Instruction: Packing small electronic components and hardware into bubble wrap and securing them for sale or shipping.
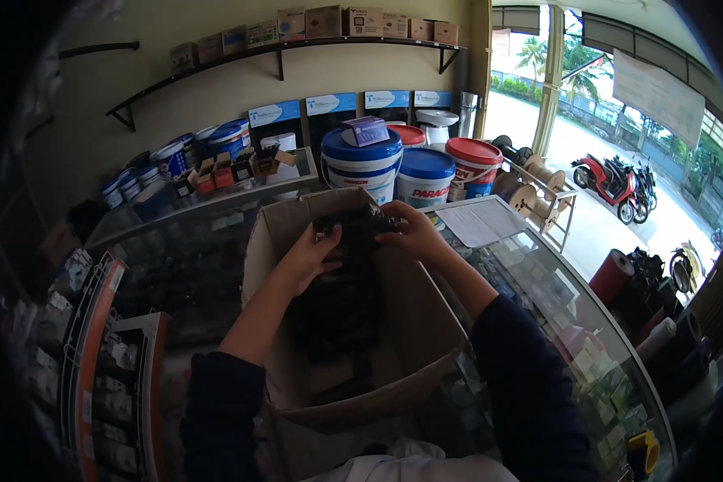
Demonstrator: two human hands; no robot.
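Observation:
Before me stands an open cardboard box (pixel 422 313), its inside in deep shadow. Over its far end, a dark, shiny bundle (pixel 355 224), perhaps wrapped in black plastic, is held between both hands. My left hand (pixel 310 253) grips its left end, with the fingers curled around it. At the other end, my right hand (pixel 413 232) pinches it between thumb and fingers. Below the bundle lie more dark contents (pixel 337 307); I cannot tell what they are or whether they join the bundle.
A glass display counter (pixel 554 289) with a paper sheet (pixel 481 220) runs along the right. Paint buckets (pixel 425 175) stand beyond the box. At left are wire display racks (pixel 96 337) of packaged goods. Cable spools (pixel 533 187) sit by the doorway; a yellow tape dispenser (pixel 643 452) is lower right.

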